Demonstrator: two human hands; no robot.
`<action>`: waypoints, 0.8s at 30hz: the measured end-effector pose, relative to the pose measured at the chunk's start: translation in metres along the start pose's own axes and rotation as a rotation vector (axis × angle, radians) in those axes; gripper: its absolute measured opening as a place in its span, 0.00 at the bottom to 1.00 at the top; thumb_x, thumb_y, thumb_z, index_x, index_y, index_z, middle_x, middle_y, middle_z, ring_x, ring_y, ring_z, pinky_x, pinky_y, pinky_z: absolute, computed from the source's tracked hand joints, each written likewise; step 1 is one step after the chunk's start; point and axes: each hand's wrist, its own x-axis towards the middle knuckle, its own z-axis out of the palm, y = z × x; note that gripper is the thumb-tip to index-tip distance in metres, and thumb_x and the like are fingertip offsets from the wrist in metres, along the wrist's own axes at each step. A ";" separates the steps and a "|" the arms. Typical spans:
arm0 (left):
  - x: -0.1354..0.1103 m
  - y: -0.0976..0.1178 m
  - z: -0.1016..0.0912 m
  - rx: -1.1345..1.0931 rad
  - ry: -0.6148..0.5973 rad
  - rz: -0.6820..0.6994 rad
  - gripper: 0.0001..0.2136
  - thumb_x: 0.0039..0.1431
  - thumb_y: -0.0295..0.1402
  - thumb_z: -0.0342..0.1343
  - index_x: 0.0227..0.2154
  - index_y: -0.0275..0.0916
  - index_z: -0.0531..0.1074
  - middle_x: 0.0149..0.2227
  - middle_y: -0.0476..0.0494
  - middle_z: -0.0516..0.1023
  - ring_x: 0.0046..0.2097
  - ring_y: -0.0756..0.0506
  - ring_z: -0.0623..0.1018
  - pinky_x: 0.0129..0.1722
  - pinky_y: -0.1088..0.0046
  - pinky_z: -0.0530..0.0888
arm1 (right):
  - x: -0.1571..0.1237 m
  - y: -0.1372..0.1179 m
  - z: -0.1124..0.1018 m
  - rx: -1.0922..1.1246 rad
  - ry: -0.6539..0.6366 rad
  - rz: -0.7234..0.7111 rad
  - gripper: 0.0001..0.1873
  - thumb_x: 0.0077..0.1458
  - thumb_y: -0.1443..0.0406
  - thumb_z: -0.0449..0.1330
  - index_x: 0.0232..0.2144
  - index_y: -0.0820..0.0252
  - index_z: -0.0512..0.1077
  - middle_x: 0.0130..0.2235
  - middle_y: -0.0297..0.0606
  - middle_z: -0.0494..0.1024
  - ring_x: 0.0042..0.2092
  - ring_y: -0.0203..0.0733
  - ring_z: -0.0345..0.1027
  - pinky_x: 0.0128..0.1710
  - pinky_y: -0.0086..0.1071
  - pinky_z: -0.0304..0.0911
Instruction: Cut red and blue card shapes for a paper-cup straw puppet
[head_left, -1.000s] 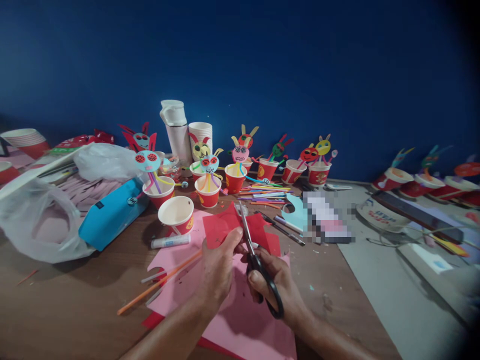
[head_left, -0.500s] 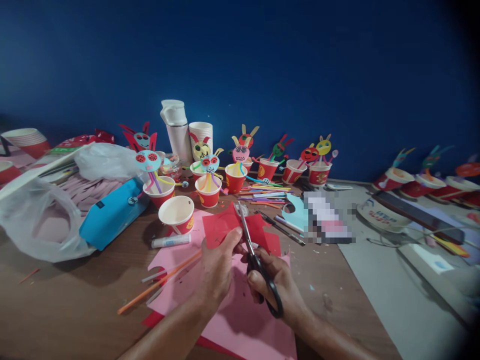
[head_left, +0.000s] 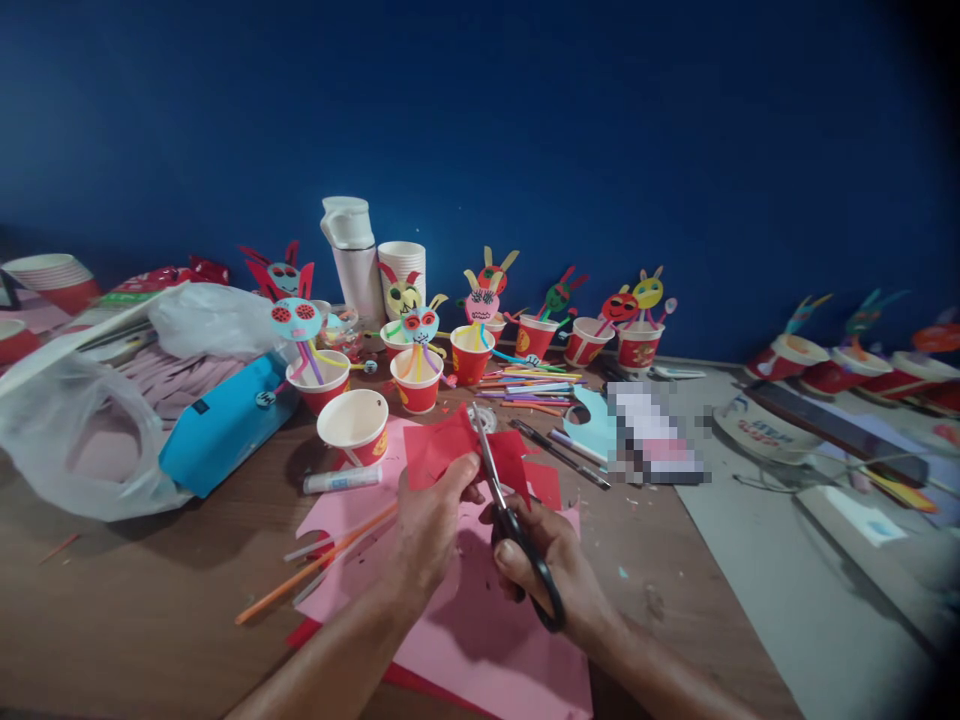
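Between thumb and fingers, my left hand (head_left: 431,525) pinches a piece of red paper (head_left: 433,448). My right hand (head_left: 547,560) is closed round the black handles of a pair of scissors (head_left: 491,470). The blades point away from me and lie across the red paper, at the tip of my left thumb. Both hands are above a pink sheet (head_left: 495,640) with cut-out edges, lying over red paper. An orange straw (head_left: 300,585) rests beside my left wrist, partly on the pink sheet. A white glue stick (head_left: 343,480) and a red paper cup (head_left: 352,428) stand or lie just beyond.
Several cups with paper-faced straw figures (head_left: 416,380) line the back of the table. Loose straws (head_left: 529,385), pens (head_left: 562,455) and a light-blue sheet (head_left: 589,420) lie to the right. On the left are a plastic bag (head_left: 75,450) and a blue card (head_left: 229,430). A white flask (head_left: 352,260) stands behind.
My left hand has shifted slightly left with the red paper. The scissors stay across the paper, with the handles nearly in the same spot.
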 end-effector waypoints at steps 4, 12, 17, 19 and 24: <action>0.000 0.002 -0.003 0.068 -0.075 -0.023 0.13 0.46 0.40 0.50 0.16 0.36 0.68 0.20 0.47 0.70 0.25 0.49 0.70 0.28 0.75 0.68 | 0.001 0.000 -0.001 0.019 -0.004 -0.003 0.15 0.46 0.61 0.61 0.34 0.62 0.63 0.20 0.27 0.62 0.19 0.27 0.55 0.18 0.22 0.55; 0.013 -0.015 -0.011 0.049 -0.044 -0.020 0.13 0.43 0.42 0.54 0.17 0.35 0.70 0.20 0.48 0.70 0.25 0.49 0.70 0.28 0.74 0.68 | 0.001 -0.003 0.001 0.016 -0.006 -0.001 0.15 0.47 0.59 0.60 0.34 0.62 0.62 0.20 0.26 0.61 0.19 0.27 0.55 0.18 0.22 0.56; 0.019 -0.023 -0.015 0.002 -0.068 0.007 0.13 0.43 0.41 0.56 0.20 0.34 0.71 0.20 0.49 0.70 0.26 0.49 0.70 0.28 0.75 0.69 | 0.001 0.002 -0.002 0.006 -0.014 -0.009 0.16 0.47 0.59 0.60 0.35 0.63 0.62 0.22 0.27 0.61 0.19 0.27 0.56 0.18 0.22 0.56; 0.020 -0.022 -0.016 0.005 -0.073 0.029 0.13 0.43 0.41 0.56 0.21 0.34 0.72 0.20 0.49 0.70 0.26 0.50 0.71 0.29 0.75 0.69 | 0.001 0.004 -0.003 0.009 -0.011 0.001 0.16 0.47 0.60 0.60 0.36 0.63 0.63 0.22 0.28 0.62 0.20 0.27 0.57 0.18 0.22 0.57; 0.018 -0.016 -0.018 0.080 -0.064 0.042 0.13 0.43 0.42 0.56 0.18 0.34 0.70 0.20 0.47 0.71 0.27 0.49 0.71 0.30 0.75 0.69 | 0.000 0.002 -0.003 0.015 0.002 0.028 0.14 0.48 0.60 0.59 0.34 0.63 0.63 0.21 0.27 0.62 0.19 0.27 0.57 0.17 0.21 0.56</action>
